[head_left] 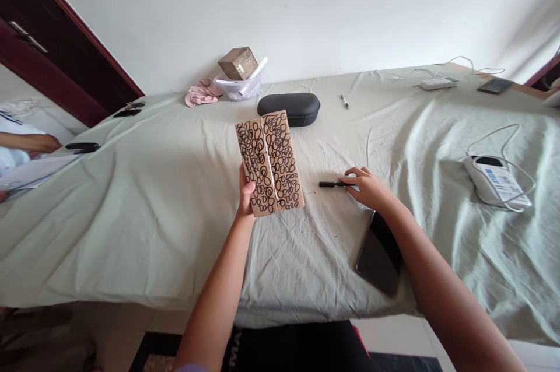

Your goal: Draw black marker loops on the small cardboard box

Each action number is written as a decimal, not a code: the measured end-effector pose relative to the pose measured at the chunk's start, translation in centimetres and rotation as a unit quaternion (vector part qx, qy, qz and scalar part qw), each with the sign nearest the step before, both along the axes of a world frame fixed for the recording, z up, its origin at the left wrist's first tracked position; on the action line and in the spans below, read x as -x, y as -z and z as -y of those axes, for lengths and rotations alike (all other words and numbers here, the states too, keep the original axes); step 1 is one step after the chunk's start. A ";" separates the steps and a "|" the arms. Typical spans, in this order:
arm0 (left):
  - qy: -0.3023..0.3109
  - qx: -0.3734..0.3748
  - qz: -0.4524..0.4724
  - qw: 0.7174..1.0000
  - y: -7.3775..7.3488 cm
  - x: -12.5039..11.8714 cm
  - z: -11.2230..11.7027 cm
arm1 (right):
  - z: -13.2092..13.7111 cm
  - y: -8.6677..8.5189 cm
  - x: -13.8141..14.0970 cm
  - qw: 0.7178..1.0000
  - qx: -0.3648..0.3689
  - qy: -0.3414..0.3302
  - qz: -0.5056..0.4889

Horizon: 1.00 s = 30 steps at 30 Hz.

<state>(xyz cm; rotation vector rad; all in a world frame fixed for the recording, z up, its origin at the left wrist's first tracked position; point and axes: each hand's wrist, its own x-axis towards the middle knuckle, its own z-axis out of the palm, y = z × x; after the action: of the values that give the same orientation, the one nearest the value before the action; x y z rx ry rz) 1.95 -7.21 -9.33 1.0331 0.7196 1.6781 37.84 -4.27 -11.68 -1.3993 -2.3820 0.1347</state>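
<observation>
My left hand (246,192) grips a cardboard box (270,165) by its lower left edge, thumb on the front and the other fingers mostly hidden behind it. Black hand-drawn loops cover the face of the box, on both sides of a pale seam down its middle. To the right, my right hand (364,186) is low over the cloth with its fingers and thumb closed around one end of a black marker (331,184). The marker points left, towards the box. Just below my right wrist lies a dark phone or tablet (378,255).
Behind the box is a black zip case (289,108); a pen (345,102) lies right of it. A small carton (238,63) sits on a plastic tub (242,87) by a pink cloth (201,92). A corded white device (499,182) is at right. Another person's arm (32,142) shows at left.
</observation>
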 end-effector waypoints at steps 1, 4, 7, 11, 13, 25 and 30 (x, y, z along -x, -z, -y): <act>-0.002 -0.001 0.000 1.000 0.0 0.0 0.0 | 0.0 0.1 0.2 1.000 -0.002 -0.010 -0.006; -0.007 -0.014 0.000 1.000 0.2 0.0 -0.2 | 0.2 0.7 1.2 1.000 -0.005 -0.018 -0.023; 0.004 -0.037 -0.006 0.999 0.4 -0.1 -0.4 | 0.3 1.1 2.7 1.000 -0.004 -0.001 -0.015; 0.013 -0.049 -0.017 0.999 0.6 -0.2 -0.5 | 0.3 1.1 4.5 1.000 0.013 -0.007 -0.008; 0.014 -0.050 -0.018 0.999 0.6 -0.2 -0.5 | 0.4 0.6 5.0 0.999 0.018 -0.018 -0.031; 0.016 -0.045 -0.017 0.999 0.5 -0.1 -0.2 | 1.1 -1.5 4.8 0.800 0.108 0.025 -0.589; 0.010 -0.050 -0.025 0.998 0.7 0.0 -0.4 | 0.9 -2.1 4.9 0.754 0.137 0.018 -0.642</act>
<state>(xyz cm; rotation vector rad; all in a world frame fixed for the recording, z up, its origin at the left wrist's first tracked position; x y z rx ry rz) 2.00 -6.80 -10.02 1.1519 0.6607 1.6913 32.89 -5.22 -9.62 -0.8856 -1.1564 1.0781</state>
